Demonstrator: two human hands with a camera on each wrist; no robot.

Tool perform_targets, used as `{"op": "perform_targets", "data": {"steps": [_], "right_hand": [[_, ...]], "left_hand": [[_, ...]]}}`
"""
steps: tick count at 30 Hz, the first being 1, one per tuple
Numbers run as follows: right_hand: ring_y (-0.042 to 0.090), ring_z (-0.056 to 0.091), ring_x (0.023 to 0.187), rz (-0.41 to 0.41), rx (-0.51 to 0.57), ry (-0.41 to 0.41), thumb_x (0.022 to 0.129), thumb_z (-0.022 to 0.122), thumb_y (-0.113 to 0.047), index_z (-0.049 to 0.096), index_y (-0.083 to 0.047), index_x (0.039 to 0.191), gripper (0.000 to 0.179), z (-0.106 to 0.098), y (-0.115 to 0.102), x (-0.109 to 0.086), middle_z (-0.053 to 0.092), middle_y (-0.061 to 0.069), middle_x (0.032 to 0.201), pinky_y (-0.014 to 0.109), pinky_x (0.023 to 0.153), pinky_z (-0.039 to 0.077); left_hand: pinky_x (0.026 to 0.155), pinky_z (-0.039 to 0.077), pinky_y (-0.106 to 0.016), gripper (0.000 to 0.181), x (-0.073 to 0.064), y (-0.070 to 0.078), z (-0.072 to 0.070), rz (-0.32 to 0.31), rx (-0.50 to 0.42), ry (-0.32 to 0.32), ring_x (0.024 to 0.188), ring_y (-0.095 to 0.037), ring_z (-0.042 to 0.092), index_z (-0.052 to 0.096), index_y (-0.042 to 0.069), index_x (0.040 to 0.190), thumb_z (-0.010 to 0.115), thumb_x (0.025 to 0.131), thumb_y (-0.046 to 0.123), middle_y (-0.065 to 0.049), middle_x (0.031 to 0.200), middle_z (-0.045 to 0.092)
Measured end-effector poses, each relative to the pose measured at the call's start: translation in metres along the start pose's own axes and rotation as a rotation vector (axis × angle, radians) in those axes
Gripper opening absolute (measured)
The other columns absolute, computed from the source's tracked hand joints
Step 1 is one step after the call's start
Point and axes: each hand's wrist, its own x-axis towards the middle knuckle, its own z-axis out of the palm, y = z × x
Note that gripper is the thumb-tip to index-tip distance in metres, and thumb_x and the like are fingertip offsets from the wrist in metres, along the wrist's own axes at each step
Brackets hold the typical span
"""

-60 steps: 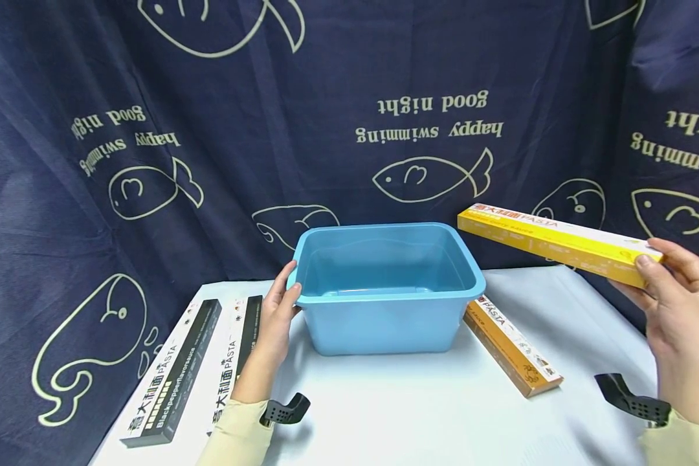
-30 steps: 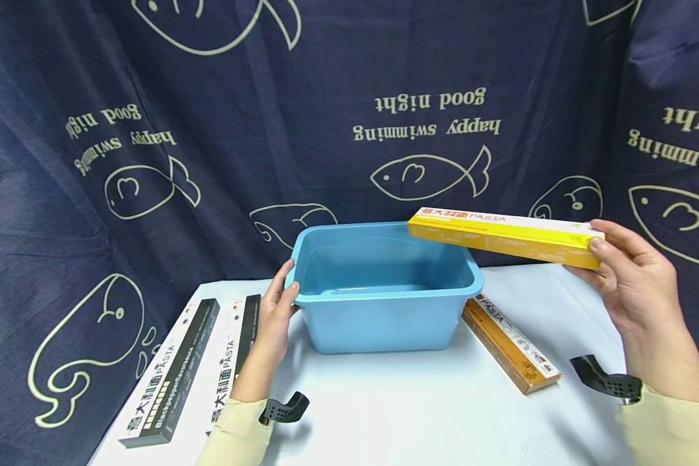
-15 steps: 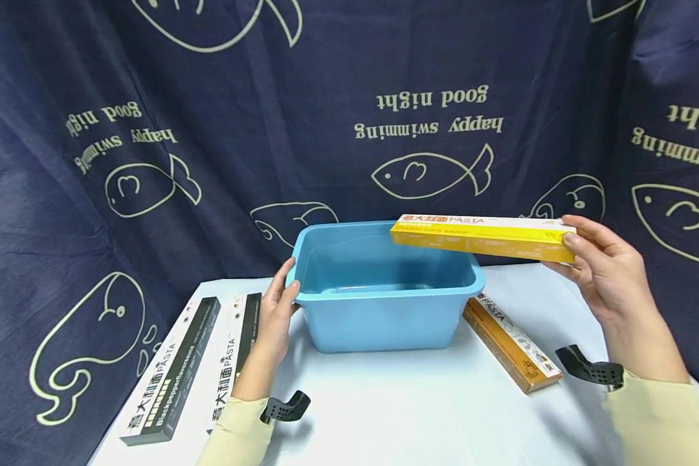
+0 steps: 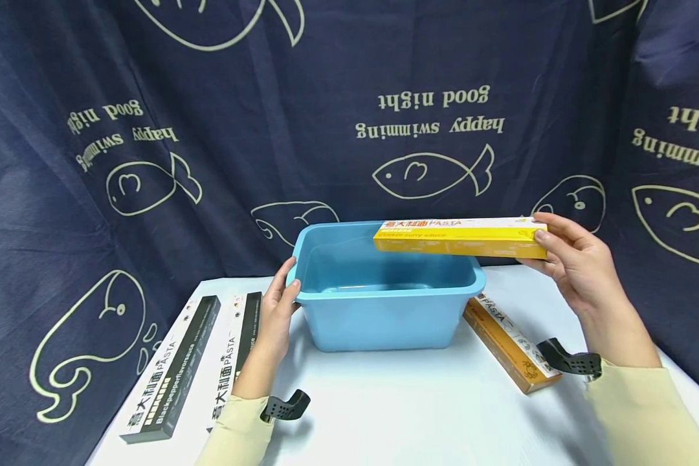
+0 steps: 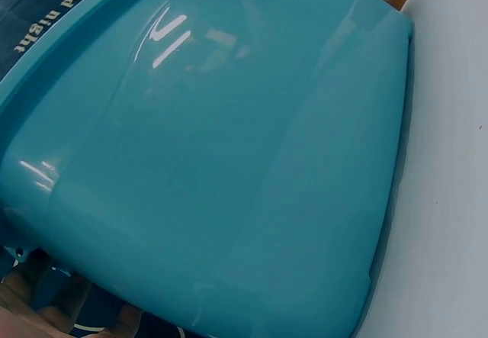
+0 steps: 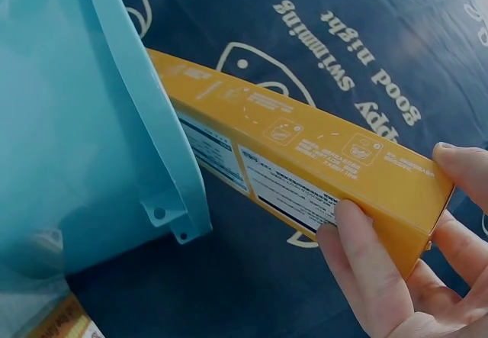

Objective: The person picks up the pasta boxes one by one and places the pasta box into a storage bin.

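Note:
My right hand [image 4: 576, 259] grips the right end of a yellow pasta box [image 4: 460, 238] labelled chicken curry sauce. Held nearly level, the box reaches left over the right half of a blue plastic tub [image 4: 378, 323]. In the right wrist view, thumb and fingers hold the end of the yellow box [image 6: 305, 147], whose far part is hidden behind the tub's rim [image 6: 145, 86]. My left hand [image 4: 276, 317] holds the tub's left rim, thumb outside at the front. The left wrist view shows the tub's outer wall [image 5: 229, 155] and several fingertips [image 5: 65, 300] beneath its rim.
An orange-brown pasta box [image 4: 512, 346] lies at the tub's right, its far end partly hidden. Two black-and-white pasta boxes, an outer one [image 4: 171, 369] and an inner one [image 4: 228, 362], lie left on the white table [image 4: 384, 408]. A dark blue fish-print curtain [image 4: 326, 129] hangs behind.
My right hand has carried the yellow pasta box leftward, from right of the tub to over its opening, and turned it more level. My left hand stays on the rim.

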Motion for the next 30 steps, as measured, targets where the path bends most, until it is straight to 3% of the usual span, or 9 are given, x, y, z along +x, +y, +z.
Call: {"op": "perform_targets", "data": {"steps": [13, 25, 30], "right_hand": [[0.011, 0.058, 0.108, 0.062, -0.155, -0.080, 0.090, 0.075, -0.019, 0.052, -0.011, 0.145, 0.061, 0.022, 0.005, 0.016, 0.048, -0.005, 0.128, 0.024, 0.075, 0.060], [0.014, 0.055, 0.109, 0.111, -0.176, -0.118, 0.090, 0.075, -0.021, 0.050, -0.010, 0.146, 0.062, 0.034, 0.009, 0.024, 0.052, -0.006, 0.127, 0.024, 0.074, 0.060], [0.013, 0.056, 0.110, 0.127, -0.296, -0.124, 0.089, 0.075, -0.029, 0.050, -0.011, 0.146, 0.065, 0.047, 0.013, 0.032, 0.051, -0.007, 0.128, 0.024, 0.076, 0.060]], "left_hand": [[0.115, 0.036, -0.059, 0.049, 0.000, -0.001, 0.000, -0.005, 0.019, 0.004, 0.143, -0.025, 0.043, 0.042, 0.032, 0.151, 0.051, 0.103, 0.031, 0.004, 0.160, 0.036], [0.114, 0.037, -0.058, 0.048, 0.002, -0.004, 0.002, -0.008, 0.021, -0.004, 0.142, -0.026, 0.045, 0.043, 0.034, 0.150, 0.050, 0.103, 0.032, 0.003, 0.159, 0.039], [0.115, 0.035, -0.058, 0.048, 0.001, -0.005, -0.001, -0.003, 0.027, 0.009, 0.142, -0.024, 0.044, 0.043, 0.034, 0.150, 0.050, 0.102, 0.033, 0.003, 0.159, 0.039]]}}
